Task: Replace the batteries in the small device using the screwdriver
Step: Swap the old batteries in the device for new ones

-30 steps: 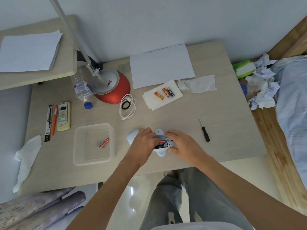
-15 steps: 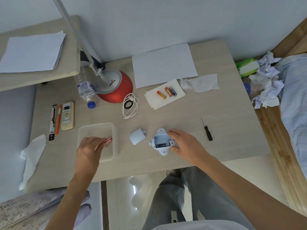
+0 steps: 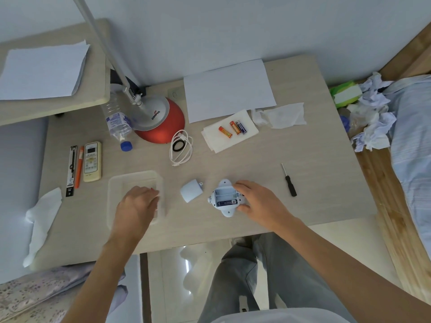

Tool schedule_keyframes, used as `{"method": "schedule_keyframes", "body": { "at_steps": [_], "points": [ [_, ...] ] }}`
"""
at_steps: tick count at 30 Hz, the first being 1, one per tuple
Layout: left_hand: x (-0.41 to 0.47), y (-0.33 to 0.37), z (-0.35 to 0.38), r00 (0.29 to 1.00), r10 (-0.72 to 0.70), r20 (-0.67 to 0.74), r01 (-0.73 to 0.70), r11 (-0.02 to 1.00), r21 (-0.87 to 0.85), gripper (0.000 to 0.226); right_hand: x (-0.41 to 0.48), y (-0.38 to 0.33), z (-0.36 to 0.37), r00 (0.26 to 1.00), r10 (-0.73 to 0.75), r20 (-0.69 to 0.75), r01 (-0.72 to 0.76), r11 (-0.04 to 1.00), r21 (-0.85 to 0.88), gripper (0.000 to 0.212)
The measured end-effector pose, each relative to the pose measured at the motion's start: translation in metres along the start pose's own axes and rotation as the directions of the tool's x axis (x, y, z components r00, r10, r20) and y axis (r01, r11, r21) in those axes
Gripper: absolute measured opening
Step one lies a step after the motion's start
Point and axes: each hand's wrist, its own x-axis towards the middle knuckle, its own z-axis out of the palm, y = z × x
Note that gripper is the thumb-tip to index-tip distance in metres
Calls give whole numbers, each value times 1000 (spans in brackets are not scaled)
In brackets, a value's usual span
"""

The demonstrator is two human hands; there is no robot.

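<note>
Pale wood-grain table (image 3: 303, 155) pushed against a light blue wall (image 3: 210, 31), seen from above. Far left: a raised shelf (image 3: 53, 107) with a sheet of paper (image 3: 42, 71) on it, a red lamp base (image 3: 163, 128) below, a plastic bottle (image 3: 117, 123) lying just beside it. Along the left edge: a black strip (image 3: 71, 171), an orange pen (image 3: 79, 167) and a remote (image 3: 92, 162), side by side; a tissue (image 3: 42, 217) at the near left corner. Far middle: a white sheet (image 3: 228, 89), a napkin (image 3: 229, 142) in front of it with three spare batteries (image 3: 234, 127) on top, a coiled white cable (image 3: 182, 148) to the left. Right of the table: wooden floor (image 3: 384, 206), a heap of crumpled paper (image 3: 370, 127), a bed (image 3: 415, 136) in blue sheets.

Near middle: white device (image 3: 227, 212), back up, compartment uncovered, one blue battery (image 3: 227, 203) in the nearest slot. Right hand (image 3: 258, 203) on the right side of the device, fingers and thumb curled round its edge, holding it flat on the table. White cover (image 3: 191, 190) just left of the device, not touching it. Screwdriver (image 3: 289, 181) lying to the right of that hand, untouched. Left hand (image 3: 137, 208) over a clear tray (image 3: 135, 177) at near left, fingers bent down into it; impossible to tell whether pinching anything.
</note>
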Motion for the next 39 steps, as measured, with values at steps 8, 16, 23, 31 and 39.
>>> {"method": "schedule_keyframes", "body": {
  "at_steps": [8,16,23,31,39],
  "points": [
    [27,129,10,920,381,-88,-391,901,-190,26,2,-1,-1,1000,18,-3,-18,1000,11,64],
    [39,145,65,746,653,130,-640,758,-128,39,-2,2,-1,999,49,-19,-48,998,41,53],
    [43,124,67,709,687,158,-678,726,-114,22,-2,0,1,1000,24,-12,-24,998,55,55],
    [42,125,68,641,756,132,-755,652,-69,37,0,3,1,1000,-4,-7,5,998,55,58],
    [58,122,69,531,813,241,-830,555,-44,42,4,8,-3,999,-30,22,28,997,71,48]
  ]
}}
